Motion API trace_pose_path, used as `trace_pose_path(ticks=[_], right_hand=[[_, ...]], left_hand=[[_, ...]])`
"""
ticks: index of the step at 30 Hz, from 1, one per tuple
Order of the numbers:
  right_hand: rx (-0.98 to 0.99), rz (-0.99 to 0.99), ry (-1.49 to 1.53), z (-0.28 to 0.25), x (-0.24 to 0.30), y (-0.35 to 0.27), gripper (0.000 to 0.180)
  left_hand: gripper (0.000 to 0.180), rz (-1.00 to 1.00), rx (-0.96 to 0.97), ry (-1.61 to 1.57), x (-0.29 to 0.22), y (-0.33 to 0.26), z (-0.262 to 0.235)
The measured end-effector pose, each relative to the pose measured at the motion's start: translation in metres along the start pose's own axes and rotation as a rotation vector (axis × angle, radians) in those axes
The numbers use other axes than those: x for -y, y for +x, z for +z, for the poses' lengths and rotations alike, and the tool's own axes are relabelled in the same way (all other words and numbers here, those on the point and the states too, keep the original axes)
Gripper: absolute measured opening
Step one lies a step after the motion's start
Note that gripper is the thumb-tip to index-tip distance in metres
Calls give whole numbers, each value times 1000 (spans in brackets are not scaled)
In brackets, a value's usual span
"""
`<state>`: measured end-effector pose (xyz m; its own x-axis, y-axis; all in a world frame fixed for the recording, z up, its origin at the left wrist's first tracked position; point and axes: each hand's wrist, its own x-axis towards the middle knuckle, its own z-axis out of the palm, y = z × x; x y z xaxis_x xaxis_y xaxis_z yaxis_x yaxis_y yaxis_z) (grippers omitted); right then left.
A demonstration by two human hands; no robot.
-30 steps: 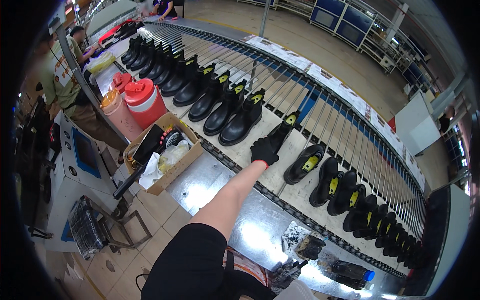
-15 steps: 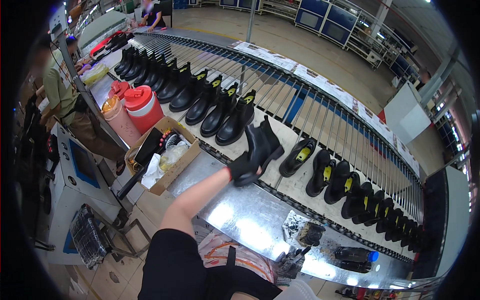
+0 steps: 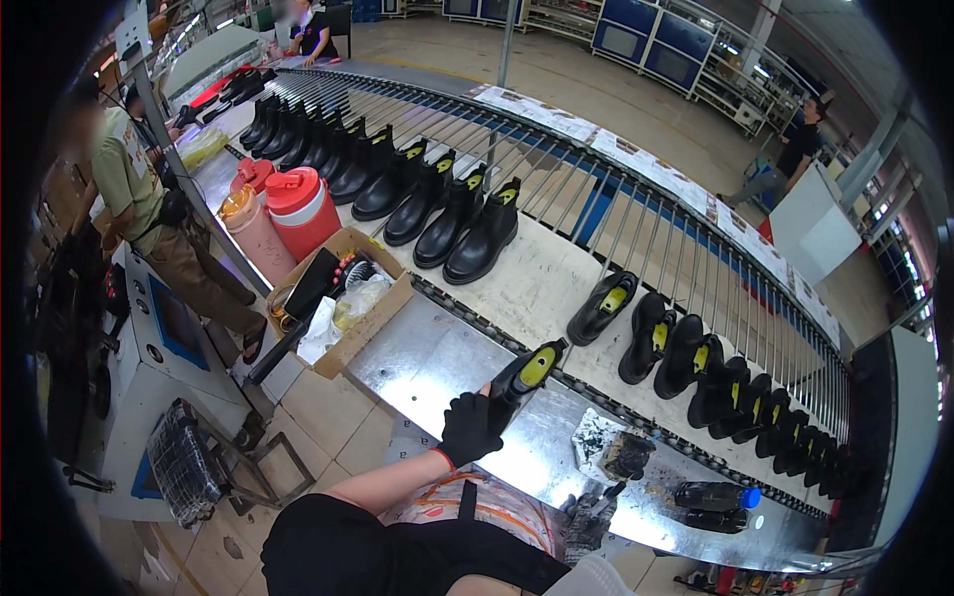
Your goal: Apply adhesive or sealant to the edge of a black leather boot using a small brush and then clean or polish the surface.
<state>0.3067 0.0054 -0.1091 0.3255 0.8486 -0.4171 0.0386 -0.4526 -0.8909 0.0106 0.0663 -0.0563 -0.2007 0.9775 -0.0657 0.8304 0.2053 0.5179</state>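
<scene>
My left hand [image 3: 469, 427], in a black glove, is shut on a black low shoe with a yellow insole [image 3: 527, 372]. It holds the shoe tilted, just above the near edge of the shiny metal bench [image 3: 417, 358]. Behind the bench runs a conveyor [image 3: 537, 278] with a row of tall black boots [image 3: 467, 223] on the left. Several low black shoes [image 3: 601, 308] with yellow insoles stand on it to the right. My right hand is out of sight.
A cardboard box [image 3: 343, 298] of brushes and rags sits at the bench's left end, beside a red jug [image 3: 298, 204]. A dirty cloth pad [image 3: 611, 452] and dark bottles [image 3: 711, 497] lie at the right. A co-worker [image 3: 129, 189] stands at the left by a machine.
My left hand reached out to the conveyor, closed on a low shoe and drew it back toward me over the metal bench.
</scene>
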Motion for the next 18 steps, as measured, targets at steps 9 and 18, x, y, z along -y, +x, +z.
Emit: trace_pose_path(ticks=[9, 18], right_hand=[[-28, -261, -36, 12, 43, -37, 67], [81, -115, 319, 16, 7, -35, 65]], left_hand=[[55, 131, 192, -1482, -21, 83, -20], [61, 39, 649, -1278, -28, 171, 12]])
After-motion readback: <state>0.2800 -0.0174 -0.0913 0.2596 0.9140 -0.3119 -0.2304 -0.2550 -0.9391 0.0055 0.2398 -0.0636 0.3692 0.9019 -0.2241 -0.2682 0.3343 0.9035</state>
